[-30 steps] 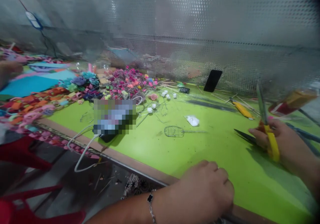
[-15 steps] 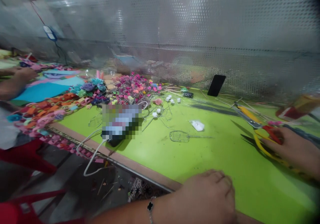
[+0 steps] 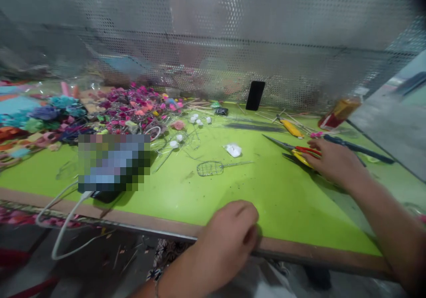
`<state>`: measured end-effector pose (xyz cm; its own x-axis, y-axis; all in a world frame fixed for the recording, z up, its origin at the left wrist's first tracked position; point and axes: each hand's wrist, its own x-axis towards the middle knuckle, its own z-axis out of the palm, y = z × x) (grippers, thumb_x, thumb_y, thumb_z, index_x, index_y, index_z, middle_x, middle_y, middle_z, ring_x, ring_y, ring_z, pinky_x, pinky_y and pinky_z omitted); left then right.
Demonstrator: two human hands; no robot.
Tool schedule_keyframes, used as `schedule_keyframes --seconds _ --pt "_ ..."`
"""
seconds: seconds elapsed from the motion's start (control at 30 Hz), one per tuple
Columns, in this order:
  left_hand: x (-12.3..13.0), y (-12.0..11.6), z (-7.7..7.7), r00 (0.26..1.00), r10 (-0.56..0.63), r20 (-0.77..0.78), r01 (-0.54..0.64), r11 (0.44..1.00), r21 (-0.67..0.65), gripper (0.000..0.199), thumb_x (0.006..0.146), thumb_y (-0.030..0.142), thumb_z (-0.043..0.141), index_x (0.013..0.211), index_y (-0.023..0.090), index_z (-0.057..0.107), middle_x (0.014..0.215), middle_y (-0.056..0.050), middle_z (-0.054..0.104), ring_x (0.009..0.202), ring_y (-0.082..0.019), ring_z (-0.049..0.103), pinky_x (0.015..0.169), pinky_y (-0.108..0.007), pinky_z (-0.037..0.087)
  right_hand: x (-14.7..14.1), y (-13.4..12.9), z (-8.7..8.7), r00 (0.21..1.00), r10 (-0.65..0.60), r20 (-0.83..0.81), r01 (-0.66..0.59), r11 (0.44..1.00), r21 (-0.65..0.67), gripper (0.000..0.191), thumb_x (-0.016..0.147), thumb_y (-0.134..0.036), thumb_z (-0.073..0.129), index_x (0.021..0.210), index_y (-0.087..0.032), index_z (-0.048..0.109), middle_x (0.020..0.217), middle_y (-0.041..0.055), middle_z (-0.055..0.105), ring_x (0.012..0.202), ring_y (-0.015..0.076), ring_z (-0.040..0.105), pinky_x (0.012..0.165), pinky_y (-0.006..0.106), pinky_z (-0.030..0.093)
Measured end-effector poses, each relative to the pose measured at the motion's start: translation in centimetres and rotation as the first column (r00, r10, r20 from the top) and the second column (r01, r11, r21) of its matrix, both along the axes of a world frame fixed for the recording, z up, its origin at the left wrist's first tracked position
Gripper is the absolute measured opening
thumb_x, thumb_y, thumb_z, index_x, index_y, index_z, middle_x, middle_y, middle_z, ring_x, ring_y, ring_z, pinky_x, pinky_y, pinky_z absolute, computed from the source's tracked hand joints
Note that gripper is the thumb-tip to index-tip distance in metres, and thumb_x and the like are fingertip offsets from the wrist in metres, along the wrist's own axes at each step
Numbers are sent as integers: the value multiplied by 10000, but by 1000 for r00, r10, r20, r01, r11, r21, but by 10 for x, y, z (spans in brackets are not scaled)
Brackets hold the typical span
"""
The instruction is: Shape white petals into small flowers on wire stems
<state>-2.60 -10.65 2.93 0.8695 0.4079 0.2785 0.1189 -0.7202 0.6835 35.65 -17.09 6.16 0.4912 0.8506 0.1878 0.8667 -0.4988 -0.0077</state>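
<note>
My right hand is closed around the red and yellow handles of a pair of scissors. Their pointed blades aim left over the green table. At the front edge rests my left hand, its fingers curled in a loose fist with nothing visible in them. Between and beyond the hands lies a bent wire piece, a gridded oval loop with a straight stem. Just behind it sits a small white lump in clear wrap.
Left stands a blurred-out device with white cables. Behind it spreads a heap of pink flower pieces. At the back are a dark phone, thin wires, a yellow-handled tool and a bottle.
The view has swung right, so the table things appear farther left and the other person is out of sight. My right hand still holds the scissors; my left hand stays curled at the edge.
</note>
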Motion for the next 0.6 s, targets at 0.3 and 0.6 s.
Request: schedule_keyframes --seconds 0.3,0.6 --pt "19 3 26 876 448 176 -45 440 -897 446 650 168 1009 923 215 660 945 1 769 875 -182 778 758 -271 629 -124 -16 24 550 809 -209 -693 581 427 737 878 -448 922 1545 -319 637 1402 134 750 1250 339 751 1053 432 638" --pt "31 6 17 864 434 256 208 156 -966 367 696 187 1031 988 192 807 950 -22 861 852 -137 806 820 -222 642 -160 -8 12 469 854 -224 -531 475 702 273 969 -221 828 1237 -271 817 1022 83 842 864 215 809 772 306 668"
